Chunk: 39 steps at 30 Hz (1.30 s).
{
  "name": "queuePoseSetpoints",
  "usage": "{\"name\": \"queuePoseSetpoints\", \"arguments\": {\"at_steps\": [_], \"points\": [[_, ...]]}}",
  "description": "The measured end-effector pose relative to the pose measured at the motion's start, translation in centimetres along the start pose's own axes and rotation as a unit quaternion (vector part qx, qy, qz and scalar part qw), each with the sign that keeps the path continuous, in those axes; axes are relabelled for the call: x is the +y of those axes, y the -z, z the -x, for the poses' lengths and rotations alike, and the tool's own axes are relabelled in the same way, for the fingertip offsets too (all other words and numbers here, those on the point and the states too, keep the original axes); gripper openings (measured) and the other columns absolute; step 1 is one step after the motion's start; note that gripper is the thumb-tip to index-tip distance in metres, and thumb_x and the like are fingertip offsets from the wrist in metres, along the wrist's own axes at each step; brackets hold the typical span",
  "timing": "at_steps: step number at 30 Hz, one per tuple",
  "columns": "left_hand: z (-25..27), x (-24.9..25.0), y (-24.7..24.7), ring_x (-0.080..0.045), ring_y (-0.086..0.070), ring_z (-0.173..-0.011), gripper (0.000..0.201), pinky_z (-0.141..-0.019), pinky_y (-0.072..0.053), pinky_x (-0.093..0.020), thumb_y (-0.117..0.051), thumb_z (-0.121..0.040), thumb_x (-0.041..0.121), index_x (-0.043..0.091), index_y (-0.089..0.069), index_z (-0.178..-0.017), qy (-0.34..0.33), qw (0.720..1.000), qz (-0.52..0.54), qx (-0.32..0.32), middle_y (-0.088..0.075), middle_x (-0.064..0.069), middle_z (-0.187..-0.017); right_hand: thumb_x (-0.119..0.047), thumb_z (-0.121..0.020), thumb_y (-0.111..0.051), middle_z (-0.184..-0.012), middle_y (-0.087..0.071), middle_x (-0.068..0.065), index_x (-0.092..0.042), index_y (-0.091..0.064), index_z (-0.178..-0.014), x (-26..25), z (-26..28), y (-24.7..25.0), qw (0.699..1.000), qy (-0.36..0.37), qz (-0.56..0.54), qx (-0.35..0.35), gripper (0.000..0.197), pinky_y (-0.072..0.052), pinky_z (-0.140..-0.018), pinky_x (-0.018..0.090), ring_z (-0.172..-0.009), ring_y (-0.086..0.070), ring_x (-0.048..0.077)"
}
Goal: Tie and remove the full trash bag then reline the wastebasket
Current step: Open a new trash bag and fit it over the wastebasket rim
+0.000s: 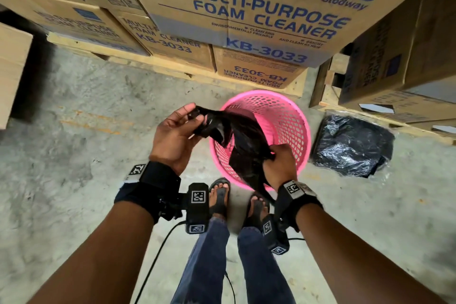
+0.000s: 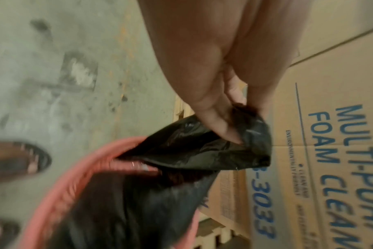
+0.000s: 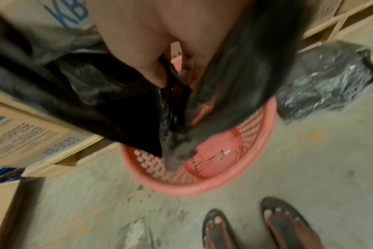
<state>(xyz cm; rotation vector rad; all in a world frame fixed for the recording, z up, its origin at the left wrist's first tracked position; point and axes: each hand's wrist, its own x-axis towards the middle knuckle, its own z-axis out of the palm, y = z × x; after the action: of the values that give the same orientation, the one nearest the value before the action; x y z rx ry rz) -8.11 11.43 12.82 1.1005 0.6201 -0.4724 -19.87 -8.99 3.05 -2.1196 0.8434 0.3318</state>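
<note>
Right, from the head view you stand on a bare concrete floor (image 1: 81,111) with stacked foam-cleaner cartons (image 1: 246,15) on wooden pallets (image 1: 138,59) ahead and to your right. The pink wastebasket (image 1: 296,128) sits just in front of your sandalled feet (image 1: 220,195), and a tied black trash bag (image 1: 350,145) lies on the floor just to its right, against the pallet. Between your hands you stretch a fresh black liner (image 1: 244,136) over the basket's mouth. Your left hand (image 1: 175,136) is raised, palm toward you, thumb and fingers pinching the liner's upper edge. Your right hand (image 1: 280,165) sits lower, over the near rim, fingers curled tight round the other edge.

Over to the left wrist view, and it's blurry: your left hand (image 2: 213,70) reaches down with fingers (image 2: 219,124) pressed into a bunched fold of the liner (image 2: 192,148), thumb on the far side. The liner drapes down into the wastebasket (image 2: 60,188) below, and the cartons (image 2: 330,151) fill the right side.

Now the right wrist view: your right hand (image 3: 160,42) clamps a gathered edge of the liner (image 3: 109,94), and only here do you see its tail hanging inside the wastebasket (image 3: 202,187), with the slotted wall and part of the basket's floor still bare. The tied trash bag (image 3: 324,84) rests beyond the rim, and your feet (image 3: 219,230) show at the bottom.
</note>
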Motion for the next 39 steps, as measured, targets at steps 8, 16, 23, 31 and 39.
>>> {"name": "queuePoseSetpoints", "arguments": {"at_steps": [8,16,23,31,39], "points": [[-2.1,-1.6,4.7,-0.03,-0.063,-0.103,0.034,-0.078,-0.052,-0.026,-0.06,-0.081,-0.01,0.007,-0.069,-0.108,-0.065,0.857,-0.511,0.005,-0.065,-0.015,-0.113,-0.006,-0.074,-0.078,-0.074,-0.072,-0.004,-0.033,-0.073,-0.075,1.6,-3.5,7.5,0.997,0.03,-0.059,-0.048,0.027,-0.053,-0.076,0.033,-0.071,-0.068,0.017],[-3.1,-1.4,4.8,-0.037,-0.057,-0.104,0.069,-0.085,-0.043,-0.032,-0.065,-0.08,0.0,0.011,-0.04,-0.143,-0.129,0.585,-0.783,-0.164,-0.026,-0.011,-0.152,-0.017,-0.093,-0.064,-0.085,-0.071,0.004,-0.012,-0.073,-0.09,0.6,-3.7,9.9,0.955,0.204,0.127,-0.176,0.011,-0.049,-0.073,0.034,-0.082,-0.065,0.022],[-3.9,-2.5,5.0,-0.035,-0.058,-0.093,0.09,-0.081,-0.052,-0.038,-0.075,-0.07,0.005,0.019,-0.03,-0.146,-0.182,0.61,-0.75,-0.18,-0.021,-0.002,-0.154,0.01,-0.065,-0.068,-0.075,-0.052,-0.004,-0.023,-0.045,-0.07,1.9,-2.9,9.6,0.955,0.204,0.118,-0.177,0.041,-0.046,-0.065,0.036,-0.068,-0.051,0.023],[-4.1,-3.0,4.2,-0.038,-0.048,-0.119,0.114,-0.088,-0.053,-0.047,-0.078,-0.072,0.012,0.04,0.001,-0.149,-0.133,0.563,-0.805,-0.134,-0.001,-0.004,-0.157,0.002,-0.081,-0.068,-0.121,-0.062,-0.003,-0.028,-0.062,-0.131,3.9,-2.5,9.3,0.928,0.183,0.208,-0.249,0.059,-0.044,-0.095,0.028,-0.109,-0.059,0.018],[-2.3,-2.1,3.1,-0.024,-0.05,-0.066,0.092,-0.048,-0.037,-0.028,-0.057,-0.074,-0.012,0.047,-0.032,-0.14,-0.138,0.441,-0.828,-0.318,-0.002,-0.009,-0.156,0.011,-0.078,-0.054,-0.115,-0.062,0.013,-0.019,-0.069,-0.121,4.8,-3.5,10.4,0.974,0.116,0.146,-0.128,0.055,-0.048,-0.093,0.034,-0.105,-0.062,0.032]]}}
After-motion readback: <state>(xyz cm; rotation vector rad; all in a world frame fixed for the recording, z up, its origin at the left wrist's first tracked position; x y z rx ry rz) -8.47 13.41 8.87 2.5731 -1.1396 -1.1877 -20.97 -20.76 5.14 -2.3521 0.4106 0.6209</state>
